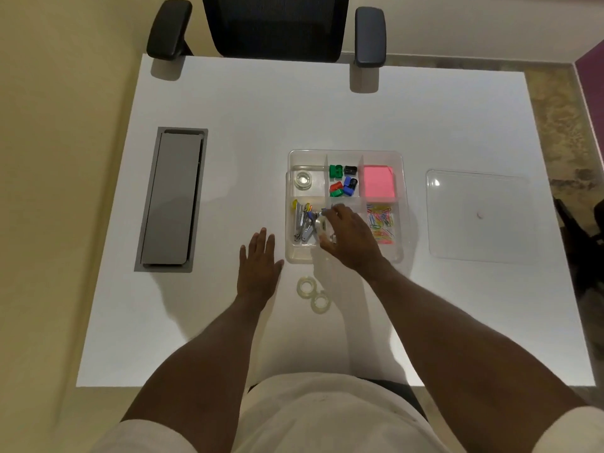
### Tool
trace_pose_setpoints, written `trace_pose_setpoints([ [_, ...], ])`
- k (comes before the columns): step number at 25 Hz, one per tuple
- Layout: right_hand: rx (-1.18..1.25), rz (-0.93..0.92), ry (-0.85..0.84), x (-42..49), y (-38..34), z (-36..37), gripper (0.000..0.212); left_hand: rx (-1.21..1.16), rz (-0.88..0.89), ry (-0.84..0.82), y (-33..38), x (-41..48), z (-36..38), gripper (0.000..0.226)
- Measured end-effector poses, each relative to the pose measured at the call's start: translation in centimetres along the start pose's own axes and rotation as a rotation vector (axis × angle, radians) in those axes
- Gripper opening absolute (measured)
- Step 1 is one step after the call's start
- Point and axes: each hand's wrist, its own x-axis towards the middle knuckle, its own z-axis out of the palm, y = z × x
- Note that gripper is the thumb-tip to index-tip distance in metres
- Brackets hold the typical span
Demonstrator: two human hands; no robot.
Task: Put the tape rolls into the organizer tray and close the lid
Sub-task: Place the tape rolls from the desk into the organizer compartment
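Note:
A clear organizer tray (pixel 400 204) with several compartments stands in the middle of the white table. One clear tape roll (pixel 302 180) lies in its far left compartment. My right hand (pixel 349 238) hovers over the tray's near middle, shut on another clear tape roll (pixel 322 225). Two more tape rolls (pixel 306 287) (pixel 320 302) lie touching on the table just in front of the tray. My left hand (pixel 258 263) rests flat on the table, fingers apart, left of the tray. The clear lid (pixel 478 215) lies flat to the tray's right.
The tray also holds staplers (pixel 302 220), coloured sharpeners (pixel 343 183), pink sticky notes (pixel 379 183) and coloured paper clips (pixel 380 223). A grey cable hatch (pixel 173 199) is set into the table at the left. A black office chair (pixel 274 26) stands beyond the far edge.

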Motion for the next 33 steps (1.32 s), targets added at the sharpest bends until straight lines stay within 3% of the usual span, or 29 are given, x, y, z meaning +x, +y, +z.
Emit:
trace_pose_setpoints([
  [8,-0.013,0.077,-0.005,11.5,0.4,-1.5,0.046,-0.048,-0.007,0.014,-0.6,2.0,0.9,0.069],
  [13,-0.270,0.062,-0.114,15.2,0.5,-0.6,0.040,-0.049,-0.001,0.020,-1.1,2.3,2.0,0.068],
  [24,-0.403,0.117,-0.203,16.3,0.1,1.3,0.029,-0.010,0.002,0.038,-1.3,2.4,2.8,0.067],
  [33,-0.349,0.055,-0.033,12.0,-1.1,1.0,0.027,0.062,-0.017,-0.008,-0.7,2.1,1.7,0.068],
])
